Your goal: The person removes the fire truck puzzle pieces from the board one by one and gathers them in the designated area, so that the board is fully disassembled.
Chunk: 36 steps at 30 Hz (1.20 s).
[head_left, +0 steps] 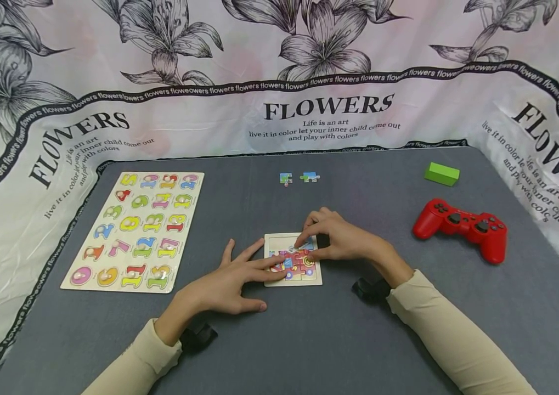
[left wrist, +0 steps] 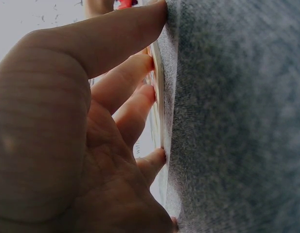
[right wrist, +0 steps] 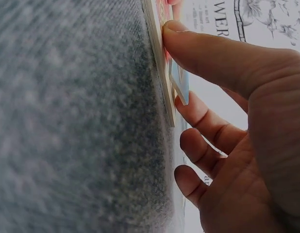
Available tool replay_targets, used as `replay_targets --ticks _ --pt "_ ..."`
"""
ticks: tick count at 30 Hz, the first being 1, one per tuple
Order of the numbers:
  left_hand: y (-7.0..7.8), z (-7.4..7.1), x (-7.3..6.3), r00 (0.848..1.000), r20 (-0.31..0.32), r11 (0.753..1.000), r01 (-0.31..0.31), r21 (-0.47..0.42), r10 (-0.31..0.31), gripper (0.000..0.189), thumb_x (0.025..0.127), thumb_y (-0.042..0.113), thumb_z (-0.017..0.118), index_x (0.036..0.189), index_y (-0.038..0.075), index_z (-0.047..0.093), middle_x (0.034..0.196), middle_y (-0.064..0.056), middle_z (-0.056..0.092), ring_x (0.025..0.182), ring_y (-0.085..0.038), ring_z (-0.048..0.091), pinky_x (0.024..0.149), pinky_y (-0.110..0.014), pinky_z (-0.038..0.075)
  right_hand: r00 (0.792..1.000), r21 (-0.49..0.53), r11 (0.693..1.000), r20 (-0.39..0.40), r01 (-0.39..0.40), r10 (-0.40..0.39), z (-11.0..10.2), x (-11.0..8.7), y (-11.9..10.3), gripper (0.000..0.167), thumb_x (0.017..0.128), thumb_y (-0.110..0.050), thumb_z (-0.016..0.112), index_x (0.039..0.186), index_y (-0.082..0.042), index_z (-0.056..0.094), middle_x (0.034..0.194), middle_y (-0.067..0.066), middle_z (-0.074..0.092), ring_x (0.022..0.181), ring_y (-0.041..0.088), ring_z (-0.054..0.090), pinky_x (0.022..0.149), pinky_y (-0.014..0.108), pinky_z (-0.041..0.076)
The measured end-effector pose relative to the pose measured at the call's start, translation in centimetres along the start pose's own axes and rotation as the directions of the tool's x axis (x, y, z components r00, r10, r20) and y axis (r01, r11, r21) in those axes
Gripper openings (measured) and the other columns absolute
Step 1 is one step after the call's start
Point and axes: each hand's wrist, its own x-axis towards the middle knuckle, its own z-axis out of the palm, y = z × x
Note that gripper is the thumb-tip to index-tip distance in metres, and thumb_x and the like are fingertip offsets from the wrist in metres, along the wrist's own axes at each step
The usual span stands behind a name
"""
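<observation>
A small wooden jigsaw puzzle (head_left: 273, 239) with a red vehicle picture lies in its pale frame at the table's middle. My left hand (head_left: 232, 280) is spread flat, its fingertips resting on the puzzle's left side; the thumb stays out on the cloth. From the upper right, my right hand (head_left: 338, 237) reaches over the puzzle with bent fingers. In the right wrist view a light blue puzzle piece (right wrist: 182, 83) stands tilted up from the board, between the thumb and a fingertip at its far side. My right hand partly hides the puzzle's upper right corner.
Two loose puzzle pieces (head_left: 310, 177) lie beyond the puzzle. On the left is a number board (head_left: 187, 219) with coloured numerals. At the right sit a red game controller (head_left: 462, 226) and a green block (head_left: 442, 174). A flower-printed sheet (head_left: 200, 126) borders the grey cloth.
</observation>
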Motion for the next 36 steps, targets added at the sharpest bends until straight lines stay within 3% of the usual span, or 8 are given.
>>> replay_targets --ticks 11,36 --pt "-0.01 0.03 -0.03 1.0 0.001 1.0 0.004 -0.003 -0.004 0.068 0.089 0.035 0.078 0.151 0.032 0.051 0.168 0.013 0.028 0.161 -0.032 0.0 0.112 -0.077 -0.016 1.0 0.087 0.996 -0.014 -0.02 0.022 -0.31 -0.04 0.5 0.046 0.085 -0.018 0.084 0.128 -0.017 0.068 0.107 -0.003 0.064 0.095 0.017 0.049 0.084 0.035 0.042" --pt "0.04 0.06 -0.09 1.0 -0.003 1.0 0.003 -0.01 -0.003 0.068 0.09 0.035 0.078 0.152 0.032 0.05 0.168 0.012 0.028 0.161 -0.033 0.0 0.112 -0.077 -0.016 0.999 0.064 0.998 -0.034 -0.006 0.008 -0.23 0.04 0.7 0.037 0.087 -0.014 0.081 0.124 -0.017 0.074 0.098 -0.003 0.062 0.09 0.018 0.052 0.079 0.034 0.044"
